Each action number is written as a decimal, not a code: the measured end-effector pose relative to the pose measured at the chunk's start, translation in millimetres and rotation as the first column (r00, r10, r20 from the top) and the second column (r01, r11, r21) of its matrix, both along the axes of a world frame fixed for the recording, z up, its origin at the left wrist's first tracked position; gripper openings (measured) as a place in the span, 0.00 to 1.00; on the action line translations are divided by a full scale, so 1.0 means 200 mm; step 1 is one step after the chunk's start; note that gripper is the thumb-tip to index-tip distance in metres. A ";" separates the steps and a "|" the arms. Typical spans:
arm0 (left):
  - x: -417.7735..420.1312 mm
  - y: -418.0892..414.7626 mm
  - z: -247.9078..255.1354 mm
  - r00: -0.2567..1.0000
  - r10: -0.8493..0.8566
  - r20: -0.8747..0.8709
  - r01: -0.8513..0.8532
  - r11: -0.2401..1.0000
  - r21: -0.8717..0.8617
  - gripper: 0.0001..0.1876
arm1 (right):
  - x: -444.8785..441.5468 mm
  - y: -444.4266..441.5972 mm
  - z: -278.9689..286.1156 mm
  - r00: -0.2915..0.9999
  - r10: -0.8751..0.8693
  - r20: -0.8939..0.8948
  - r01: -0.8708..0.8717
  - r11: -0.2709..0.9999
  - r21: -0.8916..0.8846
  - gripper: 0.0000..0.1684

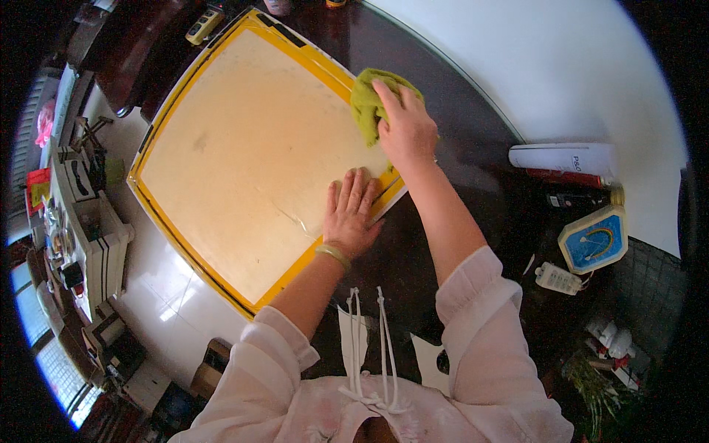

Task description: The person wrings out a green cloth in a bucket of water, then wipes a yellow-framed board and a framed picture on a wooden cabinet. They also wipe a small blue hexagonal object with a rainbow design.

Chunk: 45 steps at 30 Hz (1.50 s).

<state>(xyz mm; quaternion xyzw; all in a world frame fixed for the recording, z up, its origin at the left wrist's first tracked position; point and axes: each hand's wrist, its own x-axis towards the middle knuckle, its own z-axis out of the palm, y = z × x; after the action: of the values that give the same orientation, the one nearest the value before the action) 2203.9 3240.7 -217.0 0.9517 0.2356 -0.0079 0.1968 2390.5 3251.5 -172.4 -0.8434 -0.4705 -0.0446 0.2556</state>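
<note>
A large flat panel (238, 149) with a cream face and a yellow taped border lies across a dark tabletop. My right hand (409, 130) grips a bunched green cloth (368, 99) at the panel's right corner, over the yellow edge. Flat on the panel's near right side rests my left hand (351, 210), its fingers spread and nothing held in it. A pale bangle circles the left wrist. Smudges and a crease in clear film show on the cream face. Part of the border is hidden under the cloth and both hands.
The dark table (471, 205) meets a white wall on the right. There stand a white cylinder (562, 156), an octagonal blue-topped box (595, 239) and a white power strip (558, 278). Another power strip (204, 26) lies beyond the panel. A white shelf unit (102, 249) stands on the tiled floor leftward.
</note>
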 end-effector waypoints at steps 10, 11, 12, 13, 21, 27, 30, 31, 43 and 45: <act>0.00 0.01 0.02 1.000 0.014 0.007 -0.014 0.998 -0.065 0.43 | 0.08 -0.02 0.03 0.983 -0.077 -0.168 -0.037 0.808 -0.588 0.33; -0.01 0.02 0.02 1.000 0.021 0.002 -0.020 0.998 -0.062 0.43 | 0.08 -0.07 0.04 0.977 -0.103 -0.187 -0.035 0.785 -0.618 0.33; -0.01 0.02 0.02 1.000 0.021 -0.004 -0.021 0.998 -0.060 0.43 | 0.07 -0.13 0.04 0.978 -0.112 -0.177 -0.021 0.789 -0.614 0.33; -0.01 0.01 0.01 1.000 0.018 -0.008 -0.018 0.998 -0.060 0.43 | 0.07 -0.21 0.03 0.978 -0.124 -0.166 -0.003 0.792 -0.610 0.33; -0.01 0.00 0.03 1.000 0.007 -0.001 -0.007 0.999 -0.050 0.43 | -0.02 -0.64 -0.07 0.947 -0.302 -0.106 0.166 0.748 -0.642 0.35; -0.01 0.00 0.04 1.000 0.017 0.003 -0.017 0.999 -0.045 0.44 | -0.10 -0.76 0.01 0.835 -0.425 -0.349 0.325 0.893 -0.311 0.34; -0.01 0.00 0.04 1.000 0.019 0.006 -0.019 0.999 -0.031 0.44 | -0.07 -0.67 0.01 0.910 -0.306 -0.280 0.269 0.949 -0.163 0.34; -0.01 0.00 0.04 1.000 0.015 0.016 -0.014 0.999 -0.030 0.44 | -0.07 -0.64 0.00 0.917 -0.313 -0.248 0.265 0.942 -0.207 0.35; -0.02 -0.02 0.00 0.999 0.004 -0.033 -0.001 0.996 0.093 0.43 | -0.59 -0.78 -0.13 0.916 -0.119 -0.384 -0.064 0.900 -0.432 0.34; -0.03 -0.03 -0.02 1.000 -0.007 -0.011 0.008 0.991 0.130 0.43 | -0.61 -0.83 -0.13 0.847 -0.143 -0.512 -0.031 0.948 -0.317 0.32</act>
<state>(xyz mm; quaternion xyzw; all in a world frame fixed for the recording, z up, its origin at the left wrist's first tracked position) 2198.9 3235.4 -220.5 0.9633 0.2329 0.0019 0.1331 2269.1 3085.8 -197.4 -0.8661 -0.3579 0.2567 0.2363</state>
